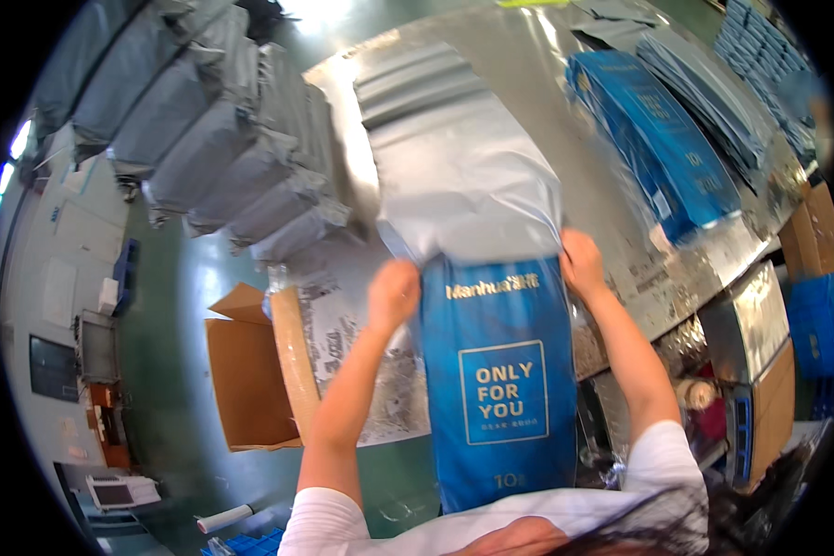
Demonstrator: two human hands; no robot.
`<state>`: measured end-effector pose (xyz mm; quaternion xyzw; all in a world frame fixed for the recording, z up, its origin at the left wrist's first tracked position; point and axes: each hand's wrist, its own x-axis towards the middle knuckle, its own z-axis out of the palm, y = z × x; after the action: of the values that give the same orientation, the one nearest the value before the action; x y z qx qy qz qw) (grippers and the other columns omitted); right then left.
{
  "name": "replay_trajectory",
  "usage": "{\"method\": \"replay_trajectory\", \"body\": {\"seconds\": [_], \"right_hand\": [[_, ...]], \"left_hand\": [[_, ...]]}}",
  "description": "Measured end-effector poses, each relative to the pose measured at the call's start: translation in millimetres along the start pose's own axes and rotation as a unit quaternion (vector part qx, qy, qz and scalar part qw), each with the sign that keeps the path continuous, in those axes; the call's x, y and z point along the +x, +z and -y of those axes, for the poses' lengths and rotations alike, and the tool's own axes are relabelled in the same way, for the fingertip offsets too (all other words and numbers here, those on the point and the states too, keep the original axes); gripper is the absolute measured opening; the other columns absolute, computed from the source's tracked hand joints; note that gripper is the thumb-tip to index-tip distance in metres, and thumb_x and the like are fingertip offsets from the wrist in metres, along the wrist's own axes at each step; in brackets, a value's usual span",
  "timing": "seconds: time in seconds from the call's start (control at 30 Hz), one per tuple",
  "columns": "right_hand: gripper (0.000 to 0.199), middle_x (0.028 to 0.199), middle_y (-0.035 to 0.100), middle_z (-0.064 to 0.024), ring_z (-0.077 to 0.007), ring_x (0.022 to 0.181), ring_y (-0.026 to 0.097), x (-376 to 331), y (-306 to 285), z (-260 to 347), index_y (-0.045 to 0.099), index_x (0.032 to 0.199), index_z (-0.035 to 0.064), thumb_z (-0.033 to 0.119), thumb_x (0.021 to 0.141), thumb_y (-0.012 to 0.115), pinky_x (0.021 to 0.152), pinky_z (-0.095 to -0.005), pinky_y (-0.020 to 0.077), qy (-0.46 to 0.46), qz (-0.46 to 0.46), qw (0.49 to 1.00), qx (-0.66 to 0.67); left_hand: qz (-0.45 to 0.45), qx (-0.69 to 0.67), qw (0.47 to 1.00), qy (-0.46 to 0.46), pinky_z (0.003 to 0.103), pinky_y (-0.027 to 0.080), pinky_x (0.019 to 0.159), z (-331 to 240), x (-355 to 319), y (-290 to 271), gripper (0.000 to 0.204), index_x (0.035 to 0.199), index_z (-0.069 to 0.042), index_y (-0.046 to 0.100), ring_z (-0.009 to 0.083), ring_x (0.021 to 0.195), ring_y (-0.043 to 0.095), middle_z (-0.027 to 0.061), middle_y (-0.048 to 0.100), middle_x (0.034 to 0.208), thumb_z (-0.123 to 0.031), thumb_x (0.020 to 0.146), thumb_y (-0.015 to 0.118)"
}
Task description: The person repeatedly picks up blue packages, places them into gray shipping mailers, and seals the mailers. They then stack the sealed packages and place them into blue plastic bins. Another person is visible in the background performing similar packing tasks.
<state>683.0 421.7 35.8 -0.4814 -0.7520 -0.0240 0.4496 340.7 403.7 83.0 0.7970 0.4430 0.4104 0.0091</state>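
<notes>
A grey plastic mailing bag (477, 176) lies on the metal table in front of me, its mouth toward me. The top end of a long blue plastic-wrapped pack (454, 408) sits inside that mouth, while the rest of the pack reaches down to my body. At the left corner of the mouth, my left hand (396, 292) is closed on the bag's edge. Opposite it, my right hand (581, 262) pinches the right corner. How far the pack goes into the bag is hidden by the grey film.
Filled grey bags (195, 157) stand in a row at the left. Another blue pack (663, 153) lies on the table (612, 222) at the right, beside flat grey bags (704, 93). An open cardboard box (246, 380) stands left of the table; a blue crate (817, 324) is far right.
</notes>
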Motion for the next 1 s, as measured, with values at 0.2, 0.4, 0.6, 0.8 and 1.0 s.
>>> {"method": "replay_trajectory", "body": {"seconds": [0.2, 0.4, 0.6, 0.8, 1.0], "right_hand": [[0.008, 0.084, 0.059, -0.021, -0.0373, 0.082, 0.057, -21.4, 35.0, -4.7, 0.054, 0.077, 0.0024, 0.009, 0.074, 0.052, 0.069, -0.0458, 0.0455, 0.276, 0.184, 0.94, -0.08], [0.015, 0.08, 0.06, -0.0226, -0.0383, 0.076, 0.058, -29.6, 10.7, 13.1, 0.061, 0.081, 0.0046, 0.015, 0.072, 0.054, 0.066, -0.045, 0.0469, 0.289, 0.326, 0.896, -0.093], [0.017, 0.079, 0.061, -0.0206, -0.0345, 0.078, 0.06, -93.8, -78.7, 62.5, 0.064, 0.076, 0.0036, 0.016, 0.065, 0.059, 0.067, -0.042, 0.0484, 0.21, 0.54, 0.808, -0.109], [0.019, 0.069, 0.062, -0.0169, -0.0315, 0.065, 0.061, -238.0, -115.6, 88.8, 0.064, 0.067, 0.0009, 0.019, 0.063, 0.063, 0.058, -0.0399, 0.0491, 0.155, 0.637, 0.752, 0.07], [0.038, 0.087, 0.061, -0.0171, -0.0242, 0.079, 0.059, -187.5, -123.4, 86.1, 0.059, 0.099, 0.0029, 0.005, 0.061, 0.059, 0.069, -0.0367, 0.0459, 0.255, 0.649, 0.699, 0.155]], "left_hand": [[0.201, 0.12, 0.891, -0.388, 0.039, 0.047, 0.072, 13.0, -26.0, 33.7, 0.017, 0.086, -0.003, 0.057, 0.0359, 0.083, 0.059, 0.0183, 0.06, 0.089, 0.0, 0.071, 0.052], [0.362, 0.131, 0.83, -0.403, 0.04, 0.048, 0.072, -1.1, -42.7, 18.4, 0.022, 0.087, -0.008, 0.064, 0.0335, 0.085, 0.06, 0.0182, 0.062, 0.09, -0.019, 0.072, 0.053], [0.449, 0.097, 0.807, -0.371, 0.042, 0.048, 0.066, -74.7, -129.3, -20.0, 0.026, 0.079, -0.003, 0.064, 0.0345, 0.076, 0.06, 0.0213, 0.061, 0.078, -0.026, 0.071, 0.057], [0.561, 0.055, 0.767, -0.306, 0.039, 0.049, 0.071, -144.3, -269.7, -56.5, 0.027, 0.087, -0.006, 0.064, 0.0286, 0.083, 0.061, 0.0151, 0.063, 0.088, -0.027, 0.07, 0.06], [0.692, -0.103, 0.656, -0.283, 0.036, 0.048, 0.072, -82.8, -224.8, -29.7, 0.031, 0.091, -0.004, 0.064, 0.0268, 0.08, 0.062, 0.018, 0.063, 0.085, -0.026, 0.07, 0.06]]}}
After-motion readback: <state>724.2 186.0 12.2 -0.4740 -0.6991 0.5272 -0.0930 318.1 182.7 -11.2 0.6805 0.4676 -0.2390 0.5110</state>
